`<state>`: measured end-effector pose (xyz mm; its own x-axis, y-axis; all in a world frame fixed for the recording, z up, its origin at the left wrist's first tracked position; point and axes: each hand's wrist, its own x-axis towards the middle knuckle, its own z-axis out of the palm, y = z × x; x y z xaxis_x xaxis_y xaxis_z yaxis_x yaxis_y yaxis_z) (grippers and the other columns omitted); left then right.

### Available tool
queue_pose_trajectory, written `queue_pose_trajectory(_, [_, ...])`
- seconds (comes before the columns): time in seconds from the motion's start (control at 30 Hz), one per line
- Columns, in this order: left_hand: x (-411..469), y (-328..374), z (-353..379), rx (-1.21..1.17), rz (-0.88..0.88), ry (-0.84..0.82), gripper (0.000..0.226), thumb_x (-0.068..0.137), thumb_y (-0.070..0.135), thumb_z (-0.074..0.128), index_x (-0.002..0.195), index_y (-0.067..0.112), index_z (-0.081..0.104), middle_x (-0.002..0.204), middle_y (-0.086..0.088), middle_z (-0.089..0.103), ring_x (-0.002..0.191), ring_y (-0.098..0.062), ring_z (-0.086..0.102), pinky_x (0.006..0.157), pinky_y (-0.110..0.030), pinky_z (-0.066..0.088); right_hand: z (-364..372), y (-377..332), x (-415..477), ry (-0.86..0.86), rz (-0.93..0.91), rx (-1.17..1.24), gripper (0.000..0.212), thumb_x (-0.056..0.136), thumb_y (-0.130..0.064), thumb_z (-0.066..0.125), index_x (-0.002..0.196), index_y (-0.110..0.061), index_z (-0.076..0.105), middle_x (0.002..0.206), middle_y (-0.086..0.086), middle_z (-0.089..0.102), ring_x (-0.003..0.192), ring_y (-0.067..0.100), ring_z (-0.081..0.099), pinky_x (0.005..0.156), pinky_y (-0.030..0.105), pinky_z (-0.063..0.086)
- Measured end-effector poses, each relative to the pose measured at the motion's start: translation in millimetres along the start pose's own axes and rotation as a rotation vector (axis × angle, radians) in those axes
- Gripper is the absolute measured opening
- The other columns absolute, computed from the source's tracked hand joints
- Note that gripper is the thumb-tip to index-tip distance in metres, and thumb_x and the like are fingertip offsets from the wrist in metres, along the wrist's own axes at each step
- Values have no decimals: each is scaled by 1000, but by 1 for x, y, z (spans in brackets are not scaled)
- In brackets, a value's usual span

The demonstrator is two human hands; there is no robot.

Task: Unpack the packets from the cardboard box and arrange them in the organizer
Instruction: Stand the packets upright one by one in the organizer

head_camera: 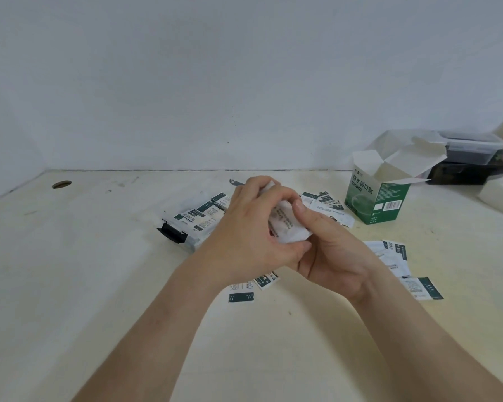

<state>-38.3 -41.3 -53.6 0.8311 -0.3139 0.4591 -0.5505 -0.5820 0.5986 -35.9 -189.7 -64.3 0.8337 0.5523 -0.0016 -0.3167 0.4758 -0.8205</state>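
A small stack of white packets [288, 227] is up in the air over the middle of the bench [99, 285], held between both hands. The left hand [244, 230] has its fingers curled over the top of the stack, so its grip is tight on the packets. The right hand [334, 256] holds the stack from the other side with its thumb pressed on the front, so its grip is tight on them too. Just behind the left hand lies the organizer [183, 232], a clear case with a black clip, and some packets lie in it. More loose packets [395, 256] lie flat on the bench to the right of the hands, under the wrists and behind the hands. The green and white cardboard box [378, 201] stands upright further right, with its top flaps open. Behind it, by the wall, clear tubs [471, 146] sit on dark ones. A round hole [61, 184] is in the bench far to the left.
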Motion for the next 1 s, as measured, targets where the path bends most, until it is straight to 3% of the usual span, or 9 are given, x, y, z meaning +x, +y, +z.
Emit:
queue_pose_trajectory(0.1, [-2, 0, -5, -64, 9, -35, 55, 56, 55, 71, 107, 44, 55, 121, 16, 39, 123, -10, 38, 90, -34, 52, -2, -1, 2, -40, -52, -67, 29, 77, -24, 69, 101, -7, 66, 95, 11, 70, 86, 20, 70, 71, 30, 58])
queue_pose_trajectory(0.2, [0, -1, -21, -283, -45, -64, 49, 61, 54, 74, 107, 46, 58, 120, 13, 50, 116, -3, 49, 93, -23, 48, -5, -2, 3, 52, -129, -417, 31, 63, -17, 87, 78, -14, 60, 84, 12, 68, 79, 24, 68, 78, 36, 53])
queue_pose_trajectory(0.3, [5, -9, -40, -339, -168, -19, 29, 79, 51, 69, 105, 38, 64, 114, 9, 63, 98, -3, 60, 85, -21, 47, 2, -3, 5, 130, -236, -714, 31, 64, -17, 89, 73, -12, 60, 77, 10, 66, 77, 33, 68, 78, 39, 48])
queue_pose_trajectory(0.47, [8, -12, -61, -408, -264, -49, 28, 68, 28, 73, 88, 8, 72, 75, -8, 68, 60, -13, 61, 62, -24, 54, 17, -13, 13, 144, -307, -1036, 31, 73, -19, 85, 74, -7, 56, 60, -8, 53, 54, 12, 45, 57, 27, 38])
queue_pose_trajectory(0.6, [15, -19, -70, -389, -325, 23, 33, 56, 36, 79, 79, 12, 75, 68, -5, 71, 61, -14, 66, 69, -25, 57, 25, -19, 23, 133, -299, -1151, 31, 75, -25, 83, 74, -15, 53, 51, -17, 51, 41, 4, 43, 45, 10, 32])
queue_pose_trajectory(0.67, [21, -26, -76, -424, -363, 36, 29, 54, 37, 80, 74, 16, 76, 68, -2, 71, 62, -14, 67, 72, -24, 58, 30, -23, 31, 134, -307, -1200, 30, 75, -28, 82, 76, -15, 54, 59, -16, 58, 41, 2, 47, 43, 7, 31])
queue_pose_trajectory(0.77, [29, -35, -85, -488, -397, 33, 26, 54, 35, 80, 72, 17, 77, 69, -2, 70, 64, -14, 66, 71, -23, 58, 37, -31, 47, 128, -313, -1286, 27, 77, -33, 80, 77, -18, 57, 77, -6, 65, 44, -1, 51, 43, 8, 33])
queue_pose_trajectory(0.9, [38, -46, -94, -493, -403, 65, 34, 57, 33, 80, 81, 8, 75, 74, -10, 71, 67, -16, 66, 67, -19, 55, 43, -39, 72, 109, -273, -1357, 26, 77, -35, 79, 73, -20, 59, 65, -11, 64, 54, -1, 56, 55, 17, 42])
queue_pose_trajectory(1.0, [44, -59, -100, -500, -432, 137, 30, 69, 30, 79, 92, 12, 72, 86, -10, 74, 70, -17, 68, 64, -21, 55, 43, -47, 93, 120, -248, -1405, 25, 76, -34, 80, 74, -18, 61, 70, -5, 68, 60, 8, 60, 60, 25, 48])
